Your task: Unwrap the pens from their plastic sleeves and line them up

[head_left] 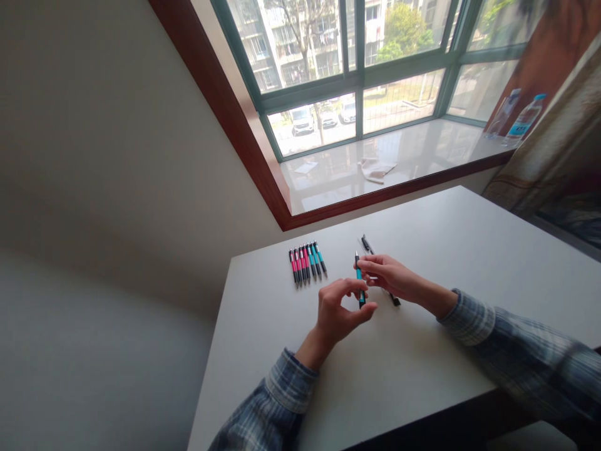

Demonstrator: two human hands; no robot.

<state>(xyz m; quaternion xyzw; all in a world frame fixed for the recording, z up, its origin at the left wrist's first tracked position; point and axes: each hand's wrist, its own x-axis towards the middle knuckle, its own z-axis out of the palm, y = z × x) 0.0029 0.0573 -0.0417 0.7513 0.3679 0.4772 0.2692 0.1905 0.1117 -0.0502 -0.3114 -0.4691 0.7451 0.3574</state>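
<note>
A teal and black ballpoint pen (359, 274) is held above the white table, its tip pointing toward the window. My right hand (385, 273) pinches it near the tip end, fingers closed. Around the pen's lower end curl the fingers and thumb of my left hand (342, 307). To the left, several pens lie side by side in a row: pink and black pens (301, 264) and, at the right of the row, teal and black pens (316, 260). Under and behind my right hand are slim dark pen-like pieces (366, 244), partly hidden by the hand.
The white table (263, 338) has its far edge by a window sill (422, 147) with a crumpled cloth (376, 169) on it. Two plastic bottles (524, 120) stand at the sill's right end by a curtain (547, 125). A bare wall (117, 188) rises at left.
</note>
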